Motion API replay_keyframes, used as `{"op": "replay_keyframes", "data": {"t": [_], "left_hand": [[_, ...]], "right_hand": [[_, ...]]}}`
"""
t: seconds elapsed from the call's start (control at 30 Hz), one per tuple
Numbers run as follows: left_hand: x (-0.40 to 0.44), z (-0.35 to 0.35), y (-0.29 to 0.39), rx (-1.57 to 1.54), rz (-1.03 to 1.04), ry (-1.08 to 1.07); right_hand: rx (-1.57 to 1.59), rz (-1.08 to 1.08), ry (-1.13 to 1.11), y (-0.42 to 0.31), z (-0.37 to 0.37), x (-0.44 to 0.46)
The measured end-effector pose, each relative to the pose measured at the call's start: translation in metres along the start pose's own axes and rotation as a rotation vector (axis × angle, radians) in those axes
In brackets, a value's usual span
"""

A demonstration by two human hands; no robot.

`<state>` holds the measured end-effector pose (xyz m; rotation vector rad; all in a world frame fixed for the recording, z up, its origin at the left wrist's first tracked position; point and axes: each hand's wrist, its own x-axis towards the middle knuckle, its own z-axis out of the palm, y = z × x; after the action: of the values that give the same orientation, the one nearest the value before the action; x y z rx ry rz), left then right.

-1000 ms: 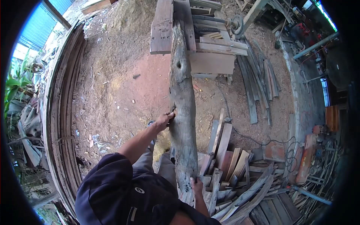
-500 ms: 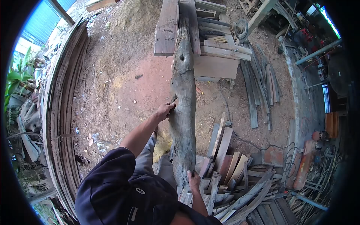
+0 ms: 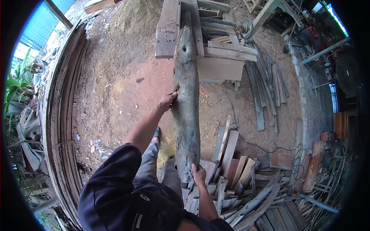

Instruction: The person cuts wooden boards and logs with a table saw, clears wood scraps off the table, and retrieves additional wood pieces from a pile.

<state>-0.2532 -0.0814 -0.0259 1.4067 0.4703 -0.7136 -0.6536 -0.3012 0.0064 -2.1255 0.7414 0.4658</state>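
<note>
A long, weathered grey log (image 3: 187,111) with knots and a hole runs away from my body, its far end resting on wooden planks (image 3: 168,32). My left hand (image 3: 168,101) grips the log's left edge about midway along, with the fingers closed at a rough notch. Nearer to me, my right hand (image 3: 199,174) is closed on the right side of the near end. Both undersides of the grip are hidden by the wood.
Stacked long boards (image 3: 63,115) line the left side. Scrap wood (image 3: 241,173) is piled at the near right, beside a cable (image 3: 262,149). Several planks (image 3: 262,92) lie farther right. A metal wheel (image 3: 246,29) stands by the far planks.
The log has slid forward, farther over the far planks. Both my hands have travelled forward with it, keeping their hold. One foot has come into fuller view left of the log.
</note>
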Motion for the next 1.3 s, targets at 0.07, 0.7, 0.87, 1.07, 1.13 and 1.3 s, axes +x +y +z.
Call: {"op": "replay_keyframes", "data": {"t": [0.07,0.7,0.87,1.07,1.13,1.3], "left_hand": [[-0.005,0.000,0.000,0.011,0.005,0.043],[-0.215,0.087,-0.154,0.063,-0.208,0.144],[-0.198,0.095,-0.152,-0.031,-0.171,0.276],[-0.165,0.089,-0.181,-0.318,-0.198,0.279],[-0.182,0.096,-0.146,-0.343,-0.194,0.279],[-0.172,0.088,-0.146,-0.293,-0.175,0.304]], "right_hand": [[0.013,0.023,-0.029,-0.018,-0.009,0.006],[0.013,-0.007,-0.055,-0.041,-0.002,0.063],[0.028,-0.077,-0.001,-0.057,-0.005,0.075],[0.125,-0.049,-0.137,-0.062,-0.026,0.063],[0.135,-0.057,-0.172,-0.055,-0.029,0.050],[0.127,-0.107,-0.132,-0.065,-0.021,0.058]]}}
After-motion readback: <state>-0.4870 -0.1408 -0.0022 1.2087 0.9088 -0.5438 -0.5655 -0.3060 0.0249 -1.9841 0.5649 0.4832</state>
